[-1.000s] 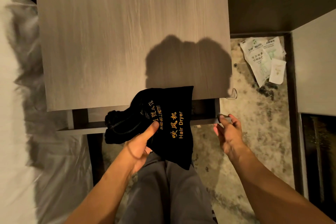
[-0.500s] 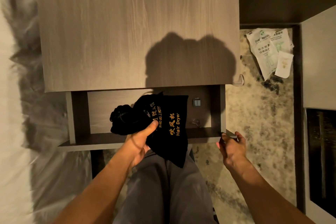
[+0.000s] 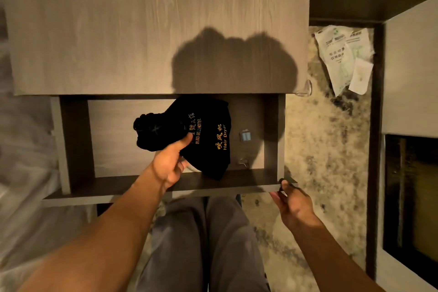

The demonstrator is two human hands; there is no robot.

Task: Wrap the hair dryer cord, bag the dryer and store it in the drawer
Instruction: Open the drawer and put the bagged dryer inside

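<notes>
A black cloth bag (image 3: 203, 135) with gold "Hair Dryer" lettering bulges with the dryer inside; its gathered mouth (image 3: 151, 129) points left. My left hand (image 3: 169, 163) grips the bag from below, thumb on top, and holds it over the inside of the pulled-out wooden drawer (image 3: 78, 140). The bag's lower end hangs near the drawer's front panel. My right hand (image 3: 292, 201) pinches the right end of the drawer front (image 3: 272, 186). The dryer and its cord are hidden by the bag.
The nightstand top (image 3: 142, 26) overhangs the drawer's back. Inside the drawer lie a small grey clip (image 3: 245, 135) and a metal hook (image 3: 244, 163). White bedding (image 3: 23, 197) is at the left. Paper packets (image 3: 343, 59) lie on the speckled floor at the right, beside a white cabinet (image 3: 412, 73).
My right hand has pulled the drawer out much further toward me. My left hand has carried the bag forward, from in front of the drawer to over its inside.
</notes>
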